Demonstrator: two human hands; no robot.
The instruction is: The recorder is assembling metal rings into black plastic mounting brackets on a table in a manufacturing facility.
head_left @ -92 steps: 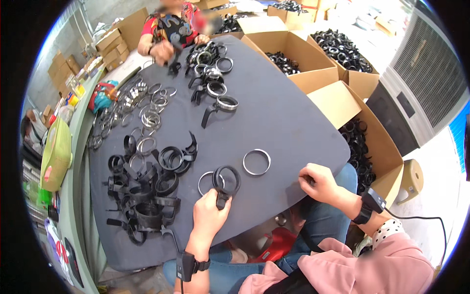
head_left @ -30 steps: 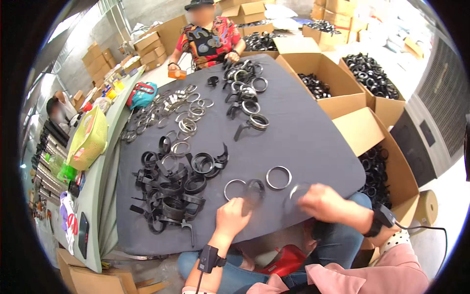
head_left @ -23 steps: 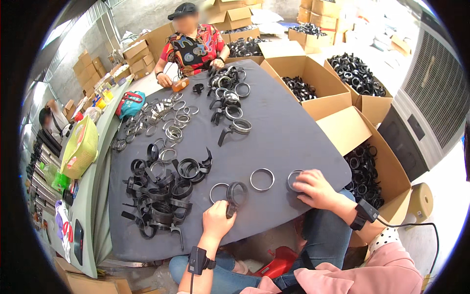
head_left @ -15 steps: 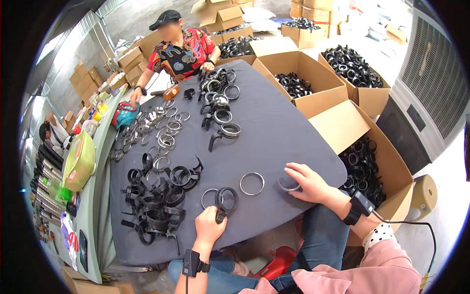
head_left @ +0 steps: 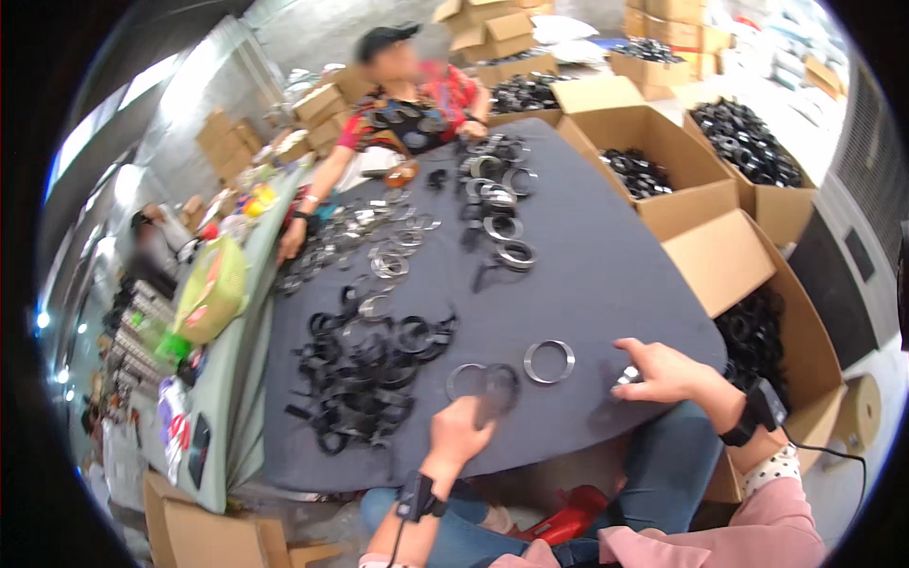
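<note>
Counter: dark grey, rounded top, carrying loose ring hardware.

Left hand: near edge of the counter, fingers curled onto a black plastic ring clamp that overlaps a bare silver metal ring. The picture is motion-blurred here, so the grip reads as closed on the clamp, though how firmly cannot be told. Half a second ago this hand sat in much the same spot on the same piece; no real shift.

Right hand: palm down at the right near edge, fingers bent over a small silver metal ring at the fingertips. Three seconds ago it lay flat further along the edge; since then it has come in over this ring, so a second piece appears to be on its way to join the first.

Second silver metal ring: lies free between the two hands, touched by neither, unmoved across the recent pictures.

Heap of black plastic straps and clamps: left of the left hand.

Open brown cardboard box: at the right, holding black rings.

Co-worker in a red patterned top: at the far end.
</note>
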